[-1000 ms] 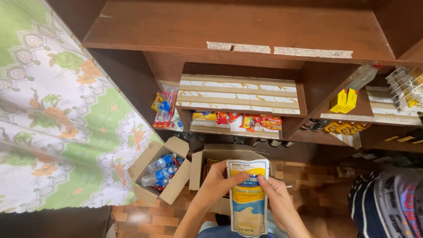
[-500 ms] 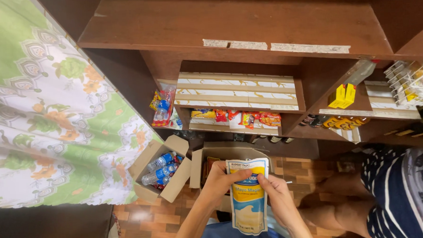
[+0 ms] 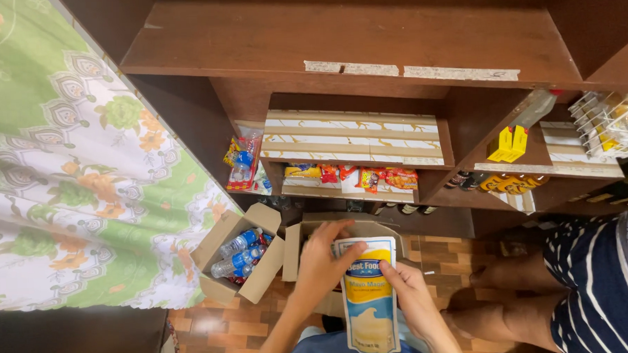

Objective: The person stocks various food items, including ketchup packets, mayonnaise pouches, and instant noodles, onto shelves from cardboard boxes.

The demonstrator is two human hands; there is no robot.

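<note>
Far left, a green floral curtain (image 3: 63, 178) hangs beside the dark wooden shelf unit (image 3: 337, 40). Below it, an open cardboard box (image 3: 223, 267) on the brick-pattern floor (image 3: 215, 333) holds small water bottles (image 3: 238, 250) with blue labels. Next right, a second open cardboard box (image 3: 293, 250), mostly hidden behind the hands, contents not readable. Left hand (image 3: 324, 263) grips the upper left edge of a white and yellow stand-up sauce pouch (image 3: 368, 303), thumb across the front near the top corner, fingers curled loosely behind. Right hand (image 3: 412, 302) pinches the pouch's right edge about mid-height, thumb on the front, other fingers hidden behind it. Pouch is upright, held in the air over the person's lap in front of the second box, its bottom near the frame edge. Above, a low shelf holds snack packets (image 3: 359, 176), small and blurred. Further right, yellow boxes (image 3: 508, 143) and a wire basket (image 3: 608, 124), cut off by the frame. Far right, another person in striped clothing (image 3: 596, 285), only partly in view.
</note>
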